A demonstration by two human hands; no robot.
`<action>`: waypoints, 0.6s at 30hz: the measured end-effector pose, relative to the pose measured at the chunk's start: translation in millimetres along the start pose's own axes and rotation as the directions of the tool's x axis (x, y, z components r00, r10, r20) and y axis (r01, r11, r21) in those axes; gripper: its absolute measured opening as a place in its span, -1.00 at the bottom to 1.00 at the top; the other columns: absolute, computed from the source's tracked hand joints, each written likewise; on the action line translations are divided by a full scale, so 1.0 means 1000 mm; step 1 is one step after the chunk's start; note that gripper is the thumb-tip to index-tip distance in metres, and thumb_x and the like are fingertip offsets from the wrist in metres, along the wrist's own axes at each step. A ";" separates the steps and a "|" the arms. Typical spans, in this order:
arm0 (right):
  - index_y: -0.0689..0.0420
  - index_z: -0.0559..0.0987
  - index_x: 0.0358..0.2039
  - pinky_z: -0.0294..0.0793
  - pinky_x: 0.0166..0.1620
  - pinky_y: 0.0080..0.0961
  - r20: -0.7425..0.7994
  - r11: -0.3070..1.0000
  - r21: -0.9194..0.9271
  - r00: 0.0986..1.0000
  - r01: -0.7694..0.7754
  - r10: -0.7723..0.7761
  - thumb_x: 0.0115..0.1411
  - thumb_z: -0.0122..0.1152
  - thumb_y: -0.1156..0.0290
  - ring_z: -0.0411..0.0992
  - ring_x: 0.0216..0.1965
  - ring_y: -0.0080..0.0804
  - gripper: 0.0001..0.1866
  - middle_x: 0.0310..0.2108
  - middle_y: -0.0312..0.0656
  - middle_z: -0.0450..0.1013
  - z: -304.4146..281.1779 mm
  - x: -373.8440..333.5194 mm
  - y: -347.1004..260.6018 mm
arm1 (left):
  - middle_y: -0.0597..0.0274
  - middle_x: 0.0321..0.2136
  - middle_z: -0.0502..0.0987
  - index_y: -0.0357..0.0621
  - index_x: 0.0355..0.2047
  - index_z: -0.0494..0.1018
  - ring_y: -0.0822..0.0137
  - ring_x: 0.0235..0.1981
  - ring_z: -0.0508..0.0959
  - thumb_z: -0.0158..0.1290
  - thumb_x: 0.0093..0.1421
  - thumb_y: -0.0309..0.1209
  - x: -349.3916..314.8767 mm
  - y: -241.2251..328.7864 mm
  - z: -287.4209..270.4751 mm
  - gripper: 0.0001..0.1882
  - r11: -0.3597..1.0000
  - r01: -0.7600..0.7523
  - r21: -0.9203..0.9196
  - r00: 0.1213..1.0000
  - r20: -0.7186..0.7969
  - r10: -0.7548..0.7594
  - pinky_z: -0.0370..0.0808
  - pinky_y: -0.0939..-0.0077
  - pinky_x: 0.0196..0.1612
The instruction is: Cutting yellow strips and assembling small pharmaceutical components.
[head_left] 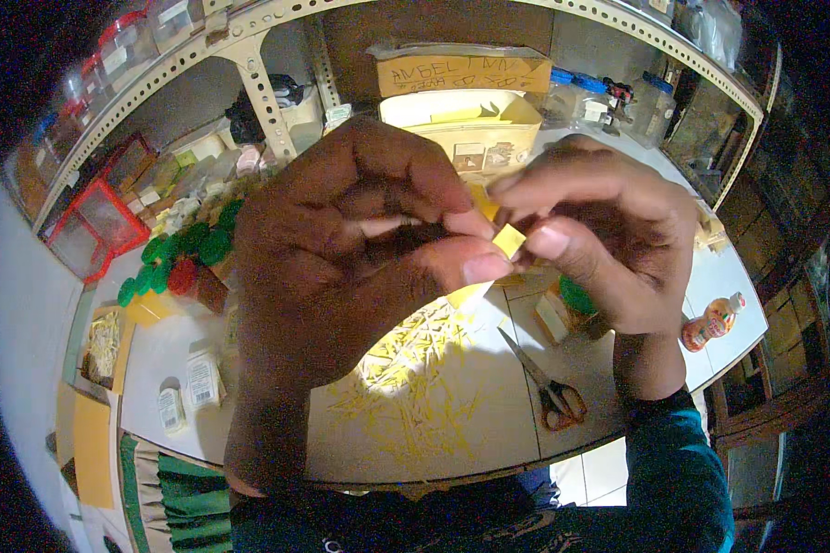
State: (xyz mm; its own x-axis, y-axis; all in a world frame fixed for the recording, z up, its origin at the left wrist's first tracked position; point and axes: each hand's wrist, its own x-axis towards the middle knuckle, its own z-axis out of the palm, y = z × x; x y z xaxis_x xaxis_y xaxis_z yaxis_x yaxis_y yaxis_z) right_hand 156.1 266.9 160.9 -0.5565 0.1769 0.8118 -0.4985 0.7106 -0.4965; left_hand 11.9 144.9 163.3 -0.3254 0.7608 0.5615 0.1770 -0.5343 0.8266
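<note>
Both hands are raised close before me over the table, fingertips nearly meeting. A small yellow folded piece of paper (509, 241) is pinched between them. My left hand (309, 240) grips it with thumb and forefinger. My right hand (632, 235) holds its other side, thumb in front; the fingers behind are partly hidden. Below them, a heap of thin yellow and white paper strips (415, 355) is spread on the white table (498, 433). Scissors (553, 396) with dark and orange handles lie right of the strips, blades pointing away.
A yellow bin (466, 143) stands at the back below a cardboard box (461, 72). Green round pieces (194, 241) and a red-framed container (97, 226) are at left. Small white packs (203, 380) lie nearer. An orange bottle (713, 323) is at right. Metal shelving (258, 88) spans the back.
</note>
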 end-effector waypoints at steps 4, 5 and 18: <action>0.26 0.58 -0.46 0.39 -0.30 -0.50 0.077 0.991 -0.064 0.990 0.119 -0.114 -0.06 0.24 0.51 0.43 -0.44 -0.36 -0.88 -0.48 -0.10 0.50 -0.002 0.004 0.006 | 0.25 -0.50 0.46 -0.17 -0.46 0.36 0.37 -0.42 0.51 0.29 -0.25 -0.46 0.003 -0.001 -0.002 -0.64 1.000 0.003 0.013 0.998 0.060 -0.004 0.47 0.52 -0.33; 0.26 0.57 -0.49 0.38 -0.31 -0.50 0.068 0.992 -0.057 0.991 0.116 -0.112 -0.07 0.25 0.51 0.43 -0.45 -0.35 -0.89 -0.50 -0.12 0.50 -0.001 0.004 0.007 | 0.24 -0.50 0.47 -0.18 -0.45 0.36 0.38 -0.43 0.51 0.29 -0.24 -0.47 0.003 -0.001 -0.003 -0.65 1.000 -0.011 0.014 0.996 0.084 0.010 0.47 0.52 -0.33; 0.27 0.54 -0.54 0.35 -0.40 -0.57 0.045 0.976 -0.218 0.999 -0.006 0.016 -0.03 0.17 0.55 0.42 -0.50 -0.41 -0.94 -0.56 -0.15 0.45 0.003 0.000 0.000 | 0.21 -0.54 0.52 -0.26 -0.50 0.49 0.41 -0.44 0.52 0.19 -0.04 -0.50 -0.007 0.011 -0.002 -0.88 0.906 0.086 0.416 0.981 0.123 -0.150 0.43 0.55 -0.35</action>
State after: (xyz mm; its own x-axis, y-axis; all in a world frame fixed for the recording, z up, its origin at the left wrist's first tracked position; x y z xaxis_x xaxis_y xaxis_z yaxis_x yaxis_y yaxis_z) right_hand 154.5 264.9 160.3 -0.5939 0.1577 0.7889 -0.3384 0.8407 -0.4228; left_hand 14.5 133.5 168.7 -0.2317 0.8715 0.4321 0.5182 -0.2653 0.8130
